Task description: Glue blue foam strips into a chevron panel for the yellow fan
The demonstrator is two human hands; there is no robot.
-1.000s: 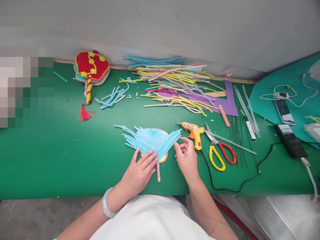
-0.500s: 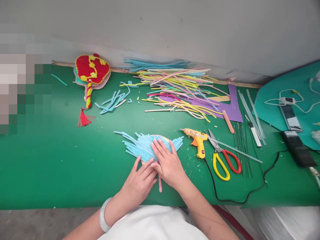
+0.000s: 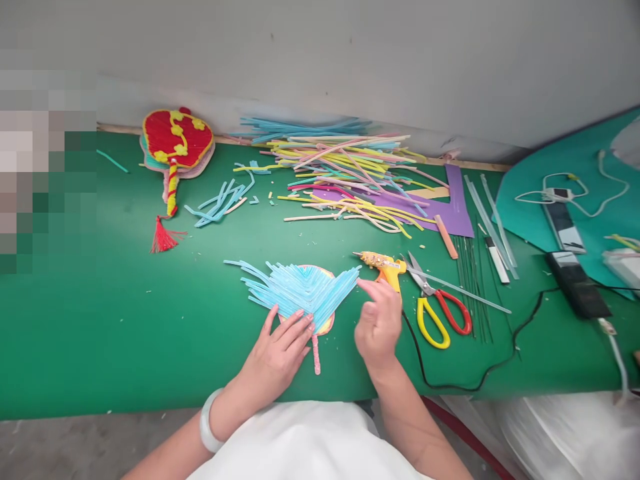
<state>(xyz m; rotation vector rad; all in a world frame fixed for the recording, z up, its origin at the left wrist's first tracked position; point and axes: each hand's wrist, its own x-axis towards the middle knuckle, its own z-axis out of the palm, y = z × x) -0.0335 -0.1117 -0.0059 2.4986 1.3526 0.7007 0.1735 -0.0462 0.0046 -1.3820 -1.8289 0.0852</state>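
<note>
A fan-shaped piece (image 3: 327, 325) with a pink wrapped handle lies on the green table. Light blue pipe cleaners (image 3: 300, 288) cover much of its face in a V pattern, their loose ends sticking out at both sides. My left hand (image 3: 280, 350) rests on the lower left of the fan, fingers stretched flat over the blue rows. Off the fan's right side, my right hand (image 3: 380, 323) is raised, index finger extended towards the strip ends, other fingers curled, nothing visible in it. It partly covers the handle of a yellow glue gun (image 3: 387, 263).
Scissors (image 3: 433, 303) with red and yellow handles lie right of the glue gun, near its black cord (image 3: 465, 387). Coloured pipe cleaners (image 3: 345, 160) are heaped at the back over a purple sheet (image 3: 457, 207). A finished red fan (image 3: 177, 137) with a tassel lies back left.
My right hand has lifted off the blue pipe cleaners and moved right, beside the glue gun, its fingers curling. My left hand stays on the fan. The view has shifted slightly.
</note>
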